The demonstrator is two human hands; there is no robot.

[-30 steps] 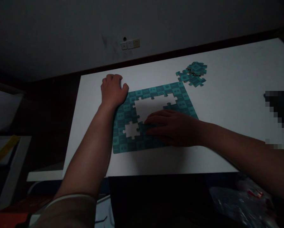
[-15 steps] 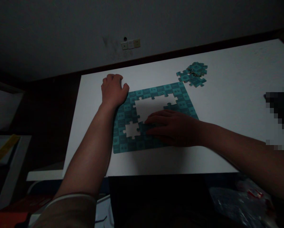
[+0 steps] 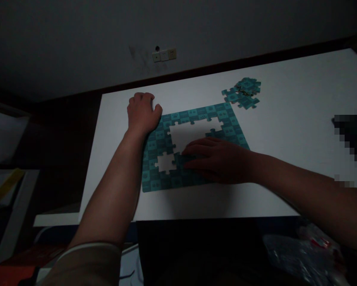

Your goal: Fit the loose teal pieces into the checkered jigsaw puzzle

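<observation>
A teal jigsaw puzzle [image 3: 193, 179] with a checkered pattern lies flat on the white table. It has one large gap in its upper middle and a one-piece gap at lower left, with white table showing through both. At the puzzle's upper left corner rests my left hand [image 3: 142, 113], fingers loosely bent and thumb apart, holding nothing I can see. My right hand [image 3: 218, 161] lies over the puzzle's right half, fingers stretched to the left along the lower edge of the large gap. Whatever is under its palm is hidden.
Beyond the puzzle's upper right corner sits a pile of loose puzzle pieces [image 3: 244, 93]. The white table [image 3: 300, 119] meets a grey wall with sockets [image 3: 164, 55]. A dark, pixelated object [image 3: 353, 135] is at the right. Below the near edge hangs a clear plastic bag [image 3: 300, 254].
</observation>
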